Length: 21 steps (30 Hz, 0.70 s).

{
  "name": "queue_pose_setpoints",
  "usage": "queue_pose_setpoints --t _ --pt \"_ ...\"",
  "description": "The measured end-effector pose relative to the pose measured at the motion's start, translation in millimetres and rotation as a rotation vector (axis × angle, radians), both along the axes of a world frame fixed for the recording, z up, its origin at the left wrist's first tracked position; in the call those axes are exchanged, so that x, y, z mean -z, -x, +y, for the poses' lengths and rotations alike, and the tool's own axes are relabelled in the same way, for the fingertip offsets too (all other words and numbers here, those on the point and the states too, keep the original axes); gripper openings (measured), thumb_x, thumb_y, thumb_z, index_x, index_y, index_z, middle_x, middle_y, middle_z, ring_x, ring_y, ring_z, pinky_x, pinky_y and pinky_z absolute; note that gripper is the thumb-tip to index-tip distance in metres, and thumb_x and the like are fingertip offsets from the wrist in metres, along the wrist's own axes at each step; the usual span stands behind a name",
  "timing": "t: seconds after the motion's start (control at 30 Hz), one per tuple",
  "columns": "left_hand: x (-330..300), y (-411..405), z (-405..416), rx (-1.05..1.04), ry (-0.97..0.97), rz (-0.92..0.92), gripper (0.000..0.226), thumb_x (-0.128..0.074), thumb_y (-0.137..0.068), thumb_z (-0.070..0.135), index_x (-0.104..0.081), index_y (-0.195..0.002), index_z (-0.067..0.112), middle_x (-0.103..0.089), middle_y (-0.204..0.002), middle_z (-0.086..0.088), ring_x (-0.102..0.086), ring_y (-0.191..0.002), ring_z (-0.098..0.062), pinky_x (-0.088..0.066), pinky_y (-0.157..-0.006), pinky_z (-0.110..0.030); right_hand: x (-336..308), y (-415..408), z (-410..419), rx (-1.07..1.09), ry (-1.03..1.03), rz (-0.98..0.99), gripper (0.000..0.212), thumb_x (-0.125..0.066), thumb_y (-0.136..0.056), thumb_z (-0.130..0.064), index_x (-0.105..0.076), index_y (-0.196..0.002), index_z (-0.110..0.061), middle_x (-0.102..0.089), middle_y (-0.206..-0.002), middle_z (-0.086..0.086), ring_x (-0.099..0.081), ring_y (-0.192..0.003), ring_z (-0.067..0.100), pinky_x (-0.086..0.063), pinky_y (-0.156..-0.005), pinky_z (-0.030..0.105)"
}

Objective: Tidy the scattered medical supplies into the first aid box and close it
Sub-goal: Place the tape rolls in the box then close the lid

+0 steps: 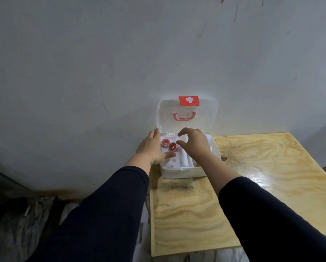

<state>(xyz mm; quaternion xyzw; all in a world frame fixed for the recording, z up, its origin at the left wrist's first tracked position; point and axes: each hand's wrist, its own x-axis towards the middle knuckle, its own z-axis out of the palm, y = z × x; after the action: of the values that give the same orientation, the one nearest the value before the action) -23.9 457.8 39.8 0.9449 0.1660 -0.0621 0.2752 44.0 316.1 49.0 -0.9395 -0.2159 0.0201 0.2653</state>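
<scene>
Both hands are in the first aid box [183, 172] now, which sits open at the back left corner of the bench [253, 176], lid [168, 118] propped up against the wall. My left hand [152, 146] lies flat along the left edge, fingers spread, gripping nothing. My right hand [195, 143] hovers curled over the middle, empty as far as I can tell. Two red-capped rolls [168, 145] stand in the tray. I'd nudge those lower, so the lid shuts cleanly.

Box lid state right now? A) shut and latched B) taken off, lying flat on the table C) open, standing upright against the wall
C: the clear lid stands upright behind the box, against the wall, red handle showing.
</scene>
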Motion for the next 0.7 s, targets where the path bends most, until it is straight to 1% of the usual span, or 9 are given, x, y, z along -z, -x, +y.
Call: queue_pose_setpoints --t 0.1,0.17,0.23,0.3,0.37,0.43,0.53,0.7 --pt "-26.0 -15.7 4.9 -0.073 -0.069 -0.207 0.094 -0.065 -0.086 0.044 -0.006 -0.154 0.017 -0.012 -0.163 -0.003 -0.023 -0.147 -0.027 -0.03 -0.115 -0.043 -20.6 -11.3 -11.7 0.045 0.023 -0.195 0.025 -0.066 -0.086 -0.024 -0.064 -0.11 -0.02 -0.063 -0.124 0.003 -0.052 -0.116 0.025 -0.042 -0.095 0.037" --pt "-44.6 -25.7 5.6 -0.08 -0.129 -0.276 0.086 -0.055 -0.092 0.043 -0.003 -0.154 0.015 -0.007 -0.164 -0.004 -0.019 -0.148 -0.027 -0.027 -0.118 -0.042 -33.5 -19.8 -19.1 0.092 0.033 -0.326 0.027 -0.066 -0.085 -0.021 -0.061 -0.112 -0.022 -0.058 -0.125 0.003 -0.05 -0.115 0.025 -0.042 -0.095 0.035" --pt "-59.0 -34.5 3.9 -0.07 -0.151 -0.299 0.081 -0.049 -0.095 0.043 -0.002 -0.154 0.013 -0.004 -0.164 -0.004 -0.016 -0.149 -0.026 -0.024 -0.119 -0.041 -46.1 -29.8 -23.7 0.126 0.036 -0.405 0.035 -0.065 -0.086 -0.02 -0.056 -0.119 -0.021 -0.053 -0.126 0.004 -0.047 -0.116 0.025 -0.041 -0.094 0.035" --pt "-66.7 -41.6 1.6 -0.063 -0.147 -0.288 0.077 -0.047 -0.096 0.044 -0.005 -0.154 0.014 -0.005 -0.164 -0.003 -0.018 -0.148 -0.027 -0.024 -0.118 -0.041 -57.0 -40.9 -23.9 0.116 0.062 -0.409 0.046 -0.065 -0.086 -0.022 -0.049 -0.129 -0.022 -0.048 -0.132 0.005 -0.044 -0.122 0.026 -0.04 -0.098 0.036" --pt "-67.6 -47.5 0.6 -0.05 -0.144 -0.26 0.075 -0.044 -0.097 0.044 -0.006 -0.154 0.014 -0.006 -0.164 -0.002 -0.018 -0.148 -0.027 -0.024 -0.118 -0.041 -63.5 -52.5 -20.5 0.076 0.115 -0.343 0.058 -0.065 -0.086 -0.026 -0.04 -0.138 -0.025 -0.043 -0.142 0.004 -0.037 -0.132 0.024 -0.034 -0.107 0.038" --pt "-65.7 -51.6 0.5 -0.03 -0.159 -0.234 0.073 -0.042 -0.098 0.046 -0.008 -0.154 0.013 -0.007 -0.164 -0.002 -0.017 -0.149 -0.025 -0.023 -0.12 -0.041 -65.6 -61.0 -16.0 0.042 0.162 -0.264 0.063 -0.063 -0.087 -0.029 -0.034 -0.143 -0.027 -0.039 -0.148 0.002 -0.032 -0.138 0.023 -0.026 -0.114 0.039" --pt "-61.9 -53.4 0.5 -0.023 -0.197 -0.226 0.073 -0.04 -0.098 0.048 -0.009 -0.154 0.013 -0.008 -0.164 -0.001 -0.017 -0.149 -0.024 -0.024 -0.12 -0.041 -64.1 -66.7 -13.5 0.022 0.204 -0.254 0.06 -0.06 -0.09 -0.03 -0.034 -0.144 -0.027 -0.042 -0.146 0.0 -0.033 -0.138 0.022 -0.025 -0.114 0.039" --pt "-59.2 -41.0 -6.2 -0.036 -0.27 -0.266 0.07 -0.042 -0.098 0.042 -0.011 -0.154 0.012 -0.011 -0.163 -0.002 -0.018 -0.149 -0.023 -0.025 -0.119 -0.039 -61.9 -61.0 -23.0 -0.007 0.199 -0.375 0.047 -0.049 -0.096 -0.033 -0.04 -0.142 -0.027 -0.049 -0.139 -0.002 -0.039 -0.131 0.023 -0.03 -0.108 0.037"
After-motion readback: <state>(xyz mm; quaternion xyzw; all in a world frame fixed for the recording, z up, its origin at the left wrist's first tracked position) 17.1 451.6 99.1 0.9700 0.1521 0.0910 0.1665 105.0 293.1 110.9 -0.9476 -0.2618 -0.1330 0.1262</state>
